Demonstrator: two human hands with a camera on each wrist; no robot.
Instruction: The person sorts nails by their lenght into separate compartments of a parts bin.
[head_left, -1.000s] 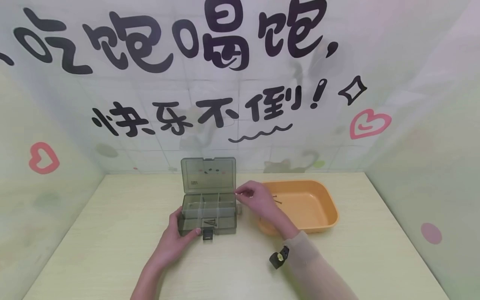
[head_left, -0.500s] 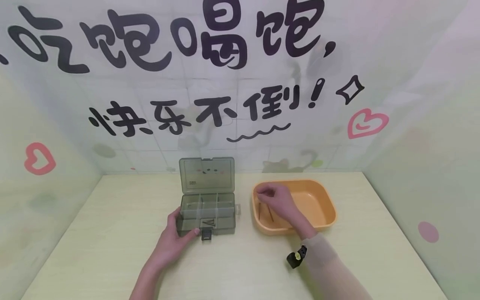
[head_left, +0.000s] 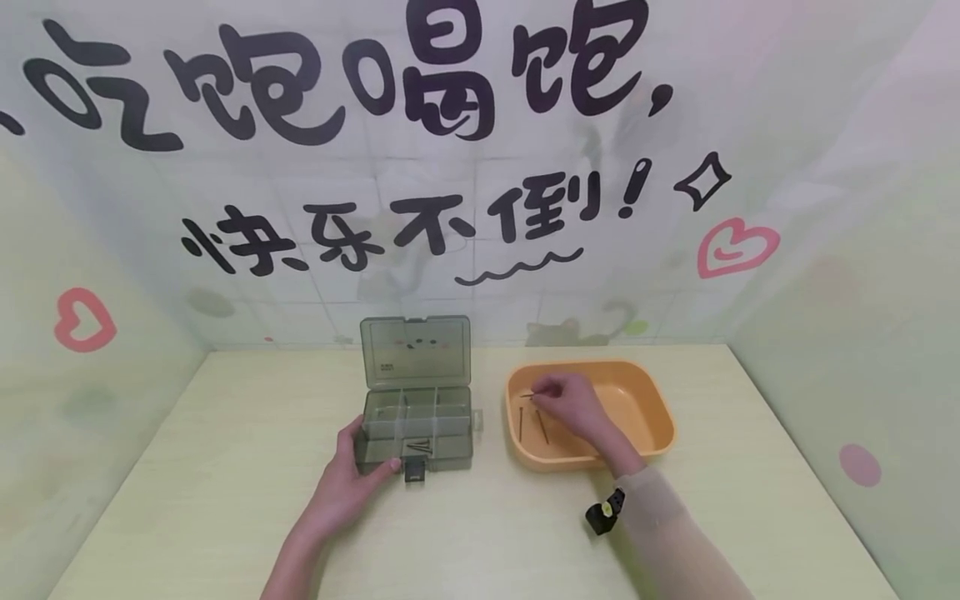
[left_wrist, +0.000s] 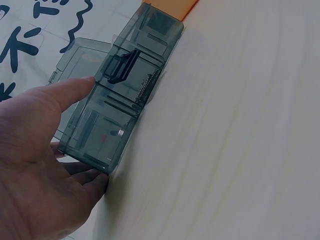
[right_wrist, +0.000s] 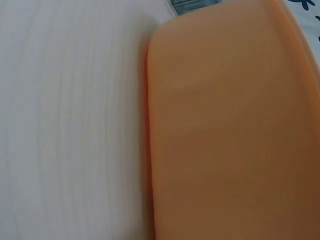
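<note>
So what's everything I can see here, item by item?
Table: one, pale, across the bottom.
Tray: one, orange, table's right.
Box: one, smoky grey, lid up, left of tray.
Latch: one, black, box front.
Tab: one, clear, box's right.
Box screws: a few, dark, front middle compartment.
Tray screws: three visible, dark, left end.
Backdrop: one, whitish, behind the table.
Writing: two lines, black, on backdrop.
Hearts: two, pink, far left and right.
Dots: several, purple, green, grey, on backdrop.
Wrist device: one, black, right wrist.
Sleeve: one, beige, right arm.
Left hand: one, gripping box's left.
Right hand: one, over tray, fingertips at screw.
</note>
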